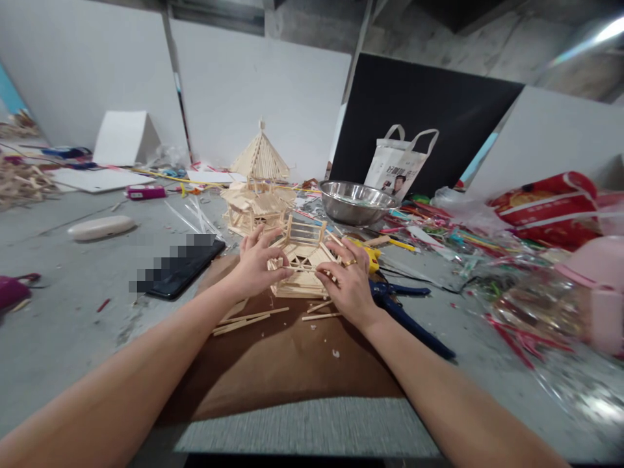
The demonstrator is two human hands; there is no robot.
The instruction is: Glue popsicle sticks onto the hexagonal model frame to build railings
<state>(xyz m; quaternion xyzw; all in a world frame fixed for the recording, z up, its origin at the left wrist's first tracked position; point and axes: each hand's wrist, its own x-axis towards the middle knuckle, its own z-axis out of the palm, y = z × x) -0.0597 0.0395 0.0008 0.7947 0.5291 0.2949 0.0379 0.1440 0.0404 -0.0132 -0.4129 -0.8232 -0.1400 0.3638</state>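
Observation:
A small model base of thin wooden sticks (297, 290), with low railings along its back, lies on a brown sheet (287, 364) in front of me. My left hand (258, 265) is at its left side, thumb and fingers pinched. From the right, my right hand (345, 276), with a ring on one finger, pinches too. A thin wooden stick (305, 267) runs level between both sets of fingertips, over the base's front part. Fingers partly cover the base's sides. Loose sticks (251, 321) rest on the sheet near my left wrist, with others (322, 316) by the right.
Behind the base stands a stick pavilion (260, 162) with a pointed roof. Blue-handled pliers (409, 318) and a yellow tool (371, 257) sit right of my hand. A phone (188, 270) lies left; a steel bowl (358, 203) and pink-lidded jug (592, 286) are further right.

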